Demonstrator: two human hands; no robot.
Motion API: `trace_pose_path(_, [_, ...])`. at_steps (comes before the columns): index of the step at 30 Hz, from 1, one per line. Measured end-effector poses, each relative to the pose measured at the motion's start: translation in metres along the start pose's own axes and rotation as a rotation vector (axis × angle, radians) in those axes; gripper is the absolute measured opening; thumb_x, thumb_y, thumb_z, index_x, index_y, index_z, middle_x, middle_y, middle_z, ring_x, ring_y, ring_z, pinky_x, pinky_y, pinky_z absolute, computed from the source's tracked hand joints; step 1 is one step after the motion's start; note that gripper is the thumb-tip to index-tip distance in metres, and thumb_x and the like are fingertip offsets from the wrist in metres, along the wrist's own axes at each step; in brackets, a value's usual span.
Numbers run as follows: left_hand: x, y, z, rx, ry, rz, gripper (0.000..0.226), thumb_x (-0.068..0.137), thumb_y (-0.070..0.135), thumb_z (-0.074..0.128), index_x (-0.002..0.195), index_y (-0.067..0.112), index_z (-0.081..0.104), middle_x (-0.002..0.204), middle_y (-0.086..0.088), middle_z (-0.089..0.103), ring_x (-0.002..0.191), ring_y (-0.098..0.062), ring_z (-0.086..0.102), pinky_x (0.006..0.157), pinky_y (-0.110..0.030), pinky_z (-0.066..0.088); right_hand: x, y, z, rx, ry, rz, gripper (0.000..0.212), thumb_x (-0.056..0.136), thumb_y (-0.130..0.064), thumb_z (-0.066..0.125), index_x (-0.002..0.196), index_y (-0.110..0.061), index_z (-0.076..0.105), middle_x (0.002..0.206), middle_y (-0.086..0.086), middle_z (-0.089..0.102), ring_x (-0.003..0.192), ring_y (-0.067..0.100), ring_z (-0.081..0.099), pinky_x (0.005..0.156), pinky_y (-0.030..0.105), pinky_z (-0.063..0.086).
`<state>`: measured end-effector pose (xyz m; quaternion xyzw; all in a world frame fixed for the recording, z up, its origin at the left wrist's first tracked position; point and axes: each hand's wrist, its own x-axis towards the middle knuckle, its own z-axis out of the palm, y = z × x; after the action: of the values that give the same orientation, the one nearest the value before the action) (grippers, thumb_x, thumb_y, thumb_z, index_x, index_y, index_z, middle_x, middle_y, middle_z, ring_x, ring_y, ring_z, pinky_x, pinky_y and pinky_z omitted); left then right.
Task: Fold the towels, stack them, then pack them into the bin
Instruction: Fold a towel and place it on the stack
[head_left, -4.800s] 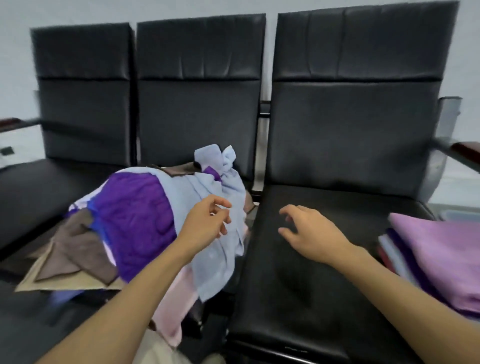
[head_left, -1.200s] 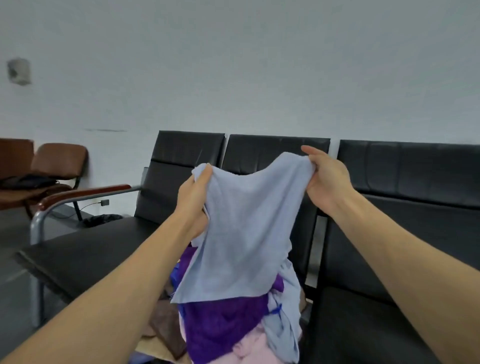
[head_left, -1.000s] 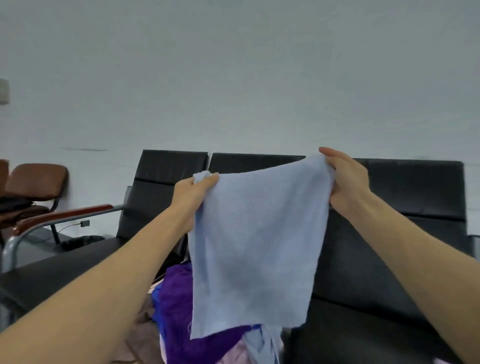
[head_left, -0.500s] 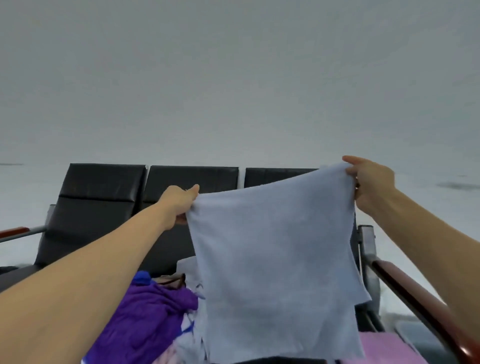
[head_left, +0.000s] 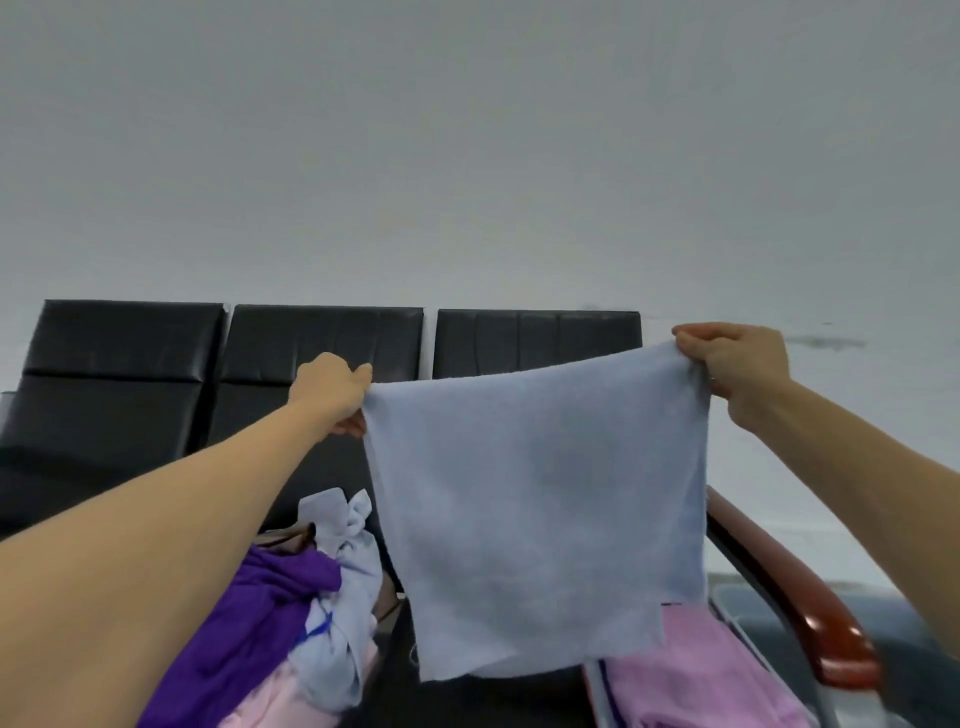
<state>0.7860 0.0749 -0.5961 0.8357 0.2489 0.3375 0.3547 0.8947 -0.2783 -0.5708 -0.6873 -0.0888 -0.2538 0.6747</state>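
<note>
The left hand (head_left: 332, 395) and the right hand (head_left: 737, 364) are holding a pale blue towel (head_left: 535, 509) up in the air. Each is pinching one top corner between the thumb and curled fingers. The arms are reaching forward and spreading wide, so the top edge is pulling nearly taut with a slight sag. The cloth is hanging flat in front of the black seats (head_left: 322, 338) — a hold that is letting its own weight draw out the creases and show its shape before any fold. The lower edge is dangling free above the seat. At the bottom right a bit of cloth is showing past the edge, so it may not be hanging as one clean layer.

Below left, the pile (head_left: 260, 613) of unfolded towels is lying heaped on a seat, close at hand for the next pick. Below right, a pink folded towel (head_left: 696, 670) is topping the stack beside the armrest (head_left: 779, 587), where finished ones are gathering. The bin is not plainly showing.

By my reading, this towel is at the opening-out step. The fold is not yet begun, and plenty of towels are waiting.
</note>
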Motion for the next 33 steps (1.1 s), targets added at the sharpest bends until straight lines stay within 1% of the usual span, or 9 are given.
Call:
trace_pose_path(2, [0.003,-0.003,0.001,-0.234,0.003,-0.090,0.027,0.092,0.026,0.063,0.089,-0.001,0.062,0.086,-0.018,0.068,0.070,-0.028,0.068,0.056,-0.031,0.053,-0.002,0.002,0.001,-0.076,0.010,-0.043,0.012,0.081,-0.012,0.073,0.085,-0.023,0.074,0.101,0.000,0.069,0.101,0.019,0.061,0.093,0.038,0.052])
trace_pose_path(5, [0.004,-0.006,-0.002,-0.598,-0.120,-0.242,0.034,0.084,0.015,0.073,0.109,-0.003,0.059,0.095,-0.017,0.065,0.076,-0.025,0.065,0.058,-0.033,0.052,-0.005,0.004,0.002,-0.149,-0.016,-0.051,0.016,0.077,-0.007,0.074,0.077,-0.023,0.072,0.099,0.004,0.070,0.101,0.022,0.063,0.093,0.040,0.053])
trace_pose_path(10, [0.006,-0.015,-0.008,-0.656,-0.268,-0.245,0.045,0.085,0.007,0.070,0.125,-0.002,0.051,0.104,-0.016,0.063,0.086,-0.025,0.064,0.071,-0.036,0.052,-0.009,0.006,0.000,-0.268,-0.086,-0.067,0.023,0.065,-0.001,0.081,0.071,-0.020,0.070,0.092,0.010,0.068,0.095,0.028,0.064,0.083,0.039,0.056])
trace_pose_path(13, [0.005,-0.018,-0.015,-0.550,-0.426,-0.137,0.026,0.086,0.011,0.068,0.111,0.003,0.064,0.111,-0.014,0.066,0.099,-0.025,0.064,0.088,-0.038,0.051,-0.012,0.006,0.001,-0.467,-0.125,-0.140,0.022,0.072,-0.003,0.078,0.091,-0.012,0.072,0.103,0.012,0.063,0.096,0.028,0.058,0.075,0.028,0.048])
trace_pose_path(16, [0.000,-0.018,-0.017,-0.270,-0.539,0.085,0.022,0.085,0.011,0.069,0.106,0.006,0.070,0.108,-0.009,0.068,0.101,-0.021,0.063,0.090,-0.033,0.052,-0.014,0.006,0.004,-0.795,-0.244,-0.258,0.032,0.086,-0.006,0.064,0.118,-0.009,0.067,0.123,0.013,0.061,0.114,0.030,0.054,0.089,0.028,0.043])
trace_pose_path(20, [-0.002,-0.013,-0.001,0.256,-0.274,0.388,0.022,0.091,0.019,0.064,0.105,0.004,0.072,0.103,-0.006,0.066,0.095,-0.021,0.060,0.078,-0.028,0.043,-0.016,0.012,0.011,-1.015,-0.339,-0.382,0.029,0.088,0.000,0.049,0.101,-0.007,0.075,0.110,0.014,0.069,0.091,0.027,0.057,0.075,0.025,0.040])
trace_pose_path(27, [0.009,-0.011,0.012,0.431,-0.160,0.511,0.019,0.095,0.016,0.057,0.096,0.004,0.073,0.091,-0.011,0.068,0.081,-0.028,0.063,0.069,-0.033,0.045,-0.015,0.012,0.011,-1.107,-0.254,-0.348,0.028,0.086,-0.004,0.051,0.094,-0.018,0.073,0.097,0.011,0.066,0.089,0.031,0.056,0.078,0.035,0.045])
trace_pose_path(30, [0.008,-0.012,0.014,0.499,-0.161,0.533,0.018,0.096,0.015,0.054,0.100,0.007,0.070,0.097,-0.011,0.067,0.085,-0.029,0.062,0.072,-0.035,0.047,-0.015,0.010,0.008,-1.162,-0.236,-0.311,0.014,0.078,-0.007,0.068,0.084,-0.019,0.070,0.089,0.006,0.065,0.085,0.026,0.052,0.088,0.040,0.042])
trace_pose_path(33, [0.007,-0.013,0.017,0.529,-0.161,0.548,0.017,0.094,0.011,0.056,0.101,0.007,0.071,0.100,-0.012,0.067,0.087,-0.030,0.062,0.073,-0.035,0.048,-0.016,0.010,0.007,-1.147,-0.209,-0.291,0.019,0.070,-0.010,0.079,0.077,-0.017,0.063,0.084,0.003,0.061,0.085,0.024,0.049,0.087,0.039,0.033])
